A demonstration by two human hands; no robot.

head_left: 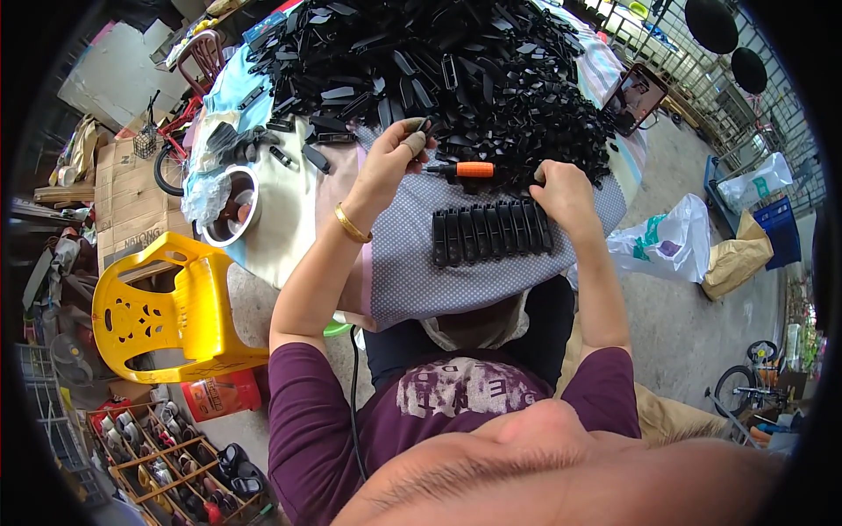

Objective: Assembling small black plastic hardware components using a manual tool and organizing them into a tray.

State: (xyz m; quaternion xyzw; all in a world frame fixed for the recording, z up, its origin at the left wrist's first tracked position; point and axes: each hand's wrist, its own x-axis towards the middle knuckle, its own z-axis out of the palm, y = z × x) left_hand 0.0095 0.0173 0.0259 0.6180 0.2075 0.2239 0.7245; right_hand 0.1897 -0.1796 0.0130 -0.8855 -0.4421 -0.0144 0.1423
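Observation:
My left hand (396, 156), with a gold bangle on its wrist and a covering on a finger, pinches a small black plastic part (427, 126) above the table. My right hand (564, 195) is closed, with fingertips together at the edge of a heap of small black parts (535, 123); whatever it holds is hidden. Between the hands lies a tool with an orange handle (474, 169) and a dark shaft pointing left. Just below it, a row of several long black plastic pieces (491, 232) lies side by side on the grey patterned cloth (403, 280).
Larger black plastic pieces (386, 53) pile across the far table. A white bowl (254, 206) stands at the table's left edge, beside a yellow plastic chair (189, 307). A propped phone (635, 98) is at the right edge. Plastic bags (675, 237) lie on the floor to the right.

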